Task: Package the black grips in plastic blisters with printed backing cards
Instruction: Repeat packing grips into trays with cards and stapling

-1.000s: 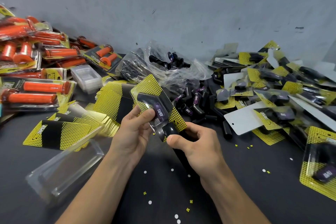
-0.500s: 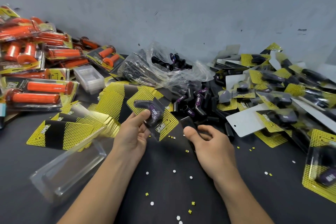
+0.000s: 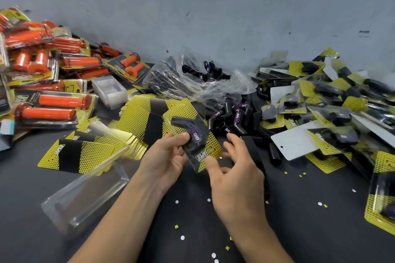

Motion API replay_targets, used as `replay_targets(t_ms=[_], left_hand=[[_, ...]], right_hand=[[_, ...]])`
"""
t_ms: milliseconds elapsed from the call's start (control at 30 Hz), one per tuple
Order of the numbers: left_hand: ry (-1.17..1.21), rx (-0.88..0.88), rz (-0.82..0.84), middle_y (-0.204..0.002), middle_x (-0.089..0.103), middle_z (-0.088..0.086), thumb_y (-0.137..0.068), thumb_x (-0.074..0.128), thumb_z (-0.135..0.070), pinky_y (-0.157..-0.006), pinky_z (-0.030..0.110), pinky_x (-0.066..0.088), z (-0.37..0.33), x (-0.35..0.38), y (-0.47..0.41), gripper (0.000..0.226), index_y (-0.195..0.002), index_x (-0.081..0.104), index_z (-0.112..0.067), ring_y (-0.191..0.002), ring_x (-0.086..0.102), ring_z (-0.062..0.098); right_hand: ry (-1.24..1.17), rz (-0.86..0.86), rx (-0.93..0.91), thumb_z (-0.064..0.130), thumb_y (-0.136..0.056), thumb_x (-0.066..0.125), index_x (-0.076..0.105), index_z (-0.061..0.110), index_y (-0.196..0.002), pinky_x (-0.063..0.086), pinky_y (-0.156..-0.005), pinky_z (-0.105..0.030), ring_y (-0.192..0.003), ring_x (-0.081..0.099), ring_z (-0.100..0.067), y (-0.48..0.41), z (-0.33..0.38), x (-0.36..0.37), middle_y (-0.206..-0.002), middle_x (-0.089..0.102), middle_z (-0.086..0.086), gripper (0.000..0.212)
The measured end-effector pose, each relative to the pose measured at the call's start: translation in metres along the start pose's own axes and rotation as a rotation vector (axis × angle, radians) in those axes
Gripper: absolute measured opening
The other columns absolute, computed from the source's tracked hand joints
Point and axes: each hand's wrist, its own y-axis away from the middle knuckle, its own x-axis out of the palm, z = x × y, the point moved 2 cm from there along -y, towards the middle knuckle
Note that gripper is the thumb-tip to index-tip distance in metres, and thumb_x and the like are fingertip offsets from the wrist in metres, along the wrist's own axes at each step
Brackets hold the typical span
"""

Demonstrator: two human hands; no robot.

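One pack on the go: left hand pinches the blister pack just above the bench, thumb over the black grip inside. Right hand is loose, fingers spread, holding nothing, thumb at the pack's lower corner; can't tell if it touches. I'd square the backing card and press the edges evenly so the grip can't slip out.

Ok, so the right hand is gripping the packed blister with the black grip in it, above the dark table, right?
Not quite. The head view shows the left hand gripping the packed blister with the black grip in it, above the dark table. The right hand is open beside it.
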Motion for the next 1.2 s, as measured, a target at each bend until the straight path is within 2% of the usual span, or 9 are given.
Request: replay_targets(t_ms=[133,333,433,567,667,767,867,1067,1200], left_hand=[[-0.097,-0.086,0.14,-0.105,0.069,0.016,-0.071,0.071,-0.003,-0.077,0.037,0.06,0.001,0.005,0.005,0.044,-0.114,0.063,-0.001,-0.086,0.068,0.026],[-0.001,-0.031,-0.131,-0.111,0.072,0.01,-0.088,0.066,-0.019,-0.097,0.048,0.053,-0.004,0.002,0.004,0.037,-0.122,0.058,-0.005,-0.108,0.069,0.03],[0.074,-0.009,-0.257,-0.092,0.078,0.009,-0.096,0.062,-0.016,-0.09,0.043,0.055,-0.01,-0.007,0.0,0.021,-0.113,0.067,-0.005,-0.084,0.077,0.024],[0.011,0.001,-0.284,-0.11,0.072,0.013,-0.092,0.064,-0.002,-0.072,0.031,0.061,-0.009,-0.013,-0.002,0.027,-0.119,0.068,-0.001,-0.083,0.071,0.022],[-0.253,-0.038,-0.131,-0.092,0.076,0.009,-0.075,0.073,-0.007,-0.065,0.031,0.062,-0.002,-0.008,0.0,0.042,-0.116,0.069,-0.004,-0.063,0.067,0.015],[-0.382,-0.093,-0.011,-0.08,0.072,0.005,-0.086,0.069,0.002,-0.059,0.028,0.059,0.006,-0.002,0.001,0.027,-0.111,0.073,-0.005,-0.047,0.05,0.006],[-0.452,-0.104,0.004,-0.074,0.073,0.006,-0.094,0.061,0.008,-0.056,0.027,0.06,0.008,0.001,0.002,0.018,-0.105,0.07,-0.003,-0.048,0.062,0.009],[-0.464,-0.098,-0.092,-0.094,0.079,0.017,-0.095,0.062,0.009,-0.058,0.03,0.061,0.008,-0.001,0.003,0.021,-0.114,0.069,0.001,-0.07,0.077,0.023],[-0.474,-0.078,-0.111,-0.102,0.079,0.015,-0.096,0.062,0.005,-0.059,0.027,0.06,0.009,0.002,0.004,0.028,-0.12,0.071,-0.007,-0.08,0.078,0.024]], right_hand=[[-0.067,0.155,0.054,0.032,-0.094,0.071,0.068,0.028,-0.098,0.05,-0.056,-0.021,-0.059,0.067,-0.004,-0.002,-0.006,0.004,-0.071,0.073,0.011,0.006],[-0.19,0.332,0.162,0.035,-0.083,0.065,0.066,0.012,-0.077,0.045,-0.049,-0.027,-0.04,0.06,-0.016,-0.001,-0.013,0.007,-0.052,0.066,-0.007,0.024],[-0.24,0.323,0.158,0.028,-0.078,0.068,0.066,0.013,-0.068,0.041,-0.047,-0.029,-0.04,0.056,-0.017,-0.001,-0.014,0.006,-0.05,0.064,-0.008,0.018],[-0.409,0.009,0.02,0.019,-0.099,0.066,0.075,0.025,-0.081,0.052,-0.044,-0.035,-0.046,0.063,-0.014,-0.007,-0.008,-0.007,-0.066,0.073,0.0,0.021],[-0.377,-0.241,-0.165,0.029,-0.103,0.058,0.07,0.037,-0.081,0.052,-0.044,-0.027,-0.049,0.064,-0.009,-0.013,-0.001,-0.03,-0.068,0.07,0.009,0.026],[-0.215,-0.372,-0.178,0.033,-0.104,0.06,0.062,0.066,-0.093,0.048,-0.05,-0.02,-0.056,0.065,-0.005,-0.019,-0.003,-0.046,-0.068,0.069,0.017,0.035],[-0.119,-0.406,-0.108,0.028,-0.103,0.062,0.064,0.037,-0.082,0.043,-0.055,-0.02,-0.066,0.062,0.002,-0.025,-0.012,-0.049,-0.072,0.066,0.031,0.023],[-0.035,-0.369,0.006,0.029,-0.099,0.066,0.062,0.034,-0.082,0.039,-0.052,-0.023,-0.066,0.062,-0.002,-0.03,-0.026,-0.051,-0.058,0.066,0.01,0.018],[-0.206,-0.298,0.124,0.017,-0.098,0.067,0.068,0.033,-0.099,0.045,-0.053,-0.021,-0.061,0.064,0.004,-0.039,-0.035,-0.05,-0.065,0.067,0.032,0.015]])
